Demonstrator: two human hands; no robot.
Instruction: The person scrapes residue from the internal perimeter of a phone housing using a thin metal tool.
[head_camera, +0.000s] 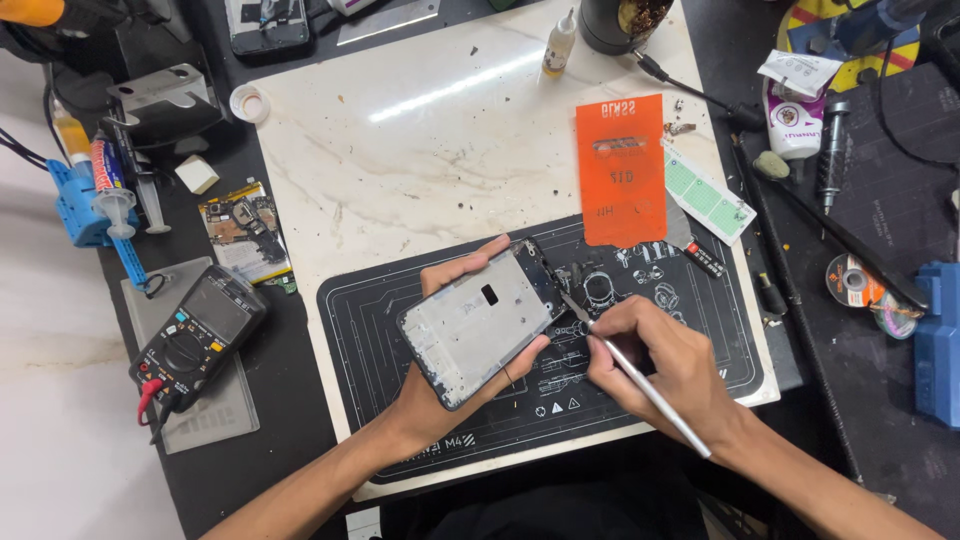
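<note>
My left hand (445, 375) cradles an opened phone frame (485, 325), its grey metal inner plate facing up and tilted, above a black work mat (380, 330). My right hand (665, 365) grips a thin silver tool (640, 385) like a pen. The tool's tip touches the right edge of the phone frame near its upper end. Both hands are close together over the mat, which lies on a white marble slab (420, 130).
An orange flat packet (622, 170) lies at the mat's top right, next to a strip of green stickers (708, 195). A multimeter (200, 335) and a circuit board (245, 232) sit at left. A small glue bottle (558, 45), a white tube (795, 120), solder wire (860, 285) and cables crowd the back and right.
</note>
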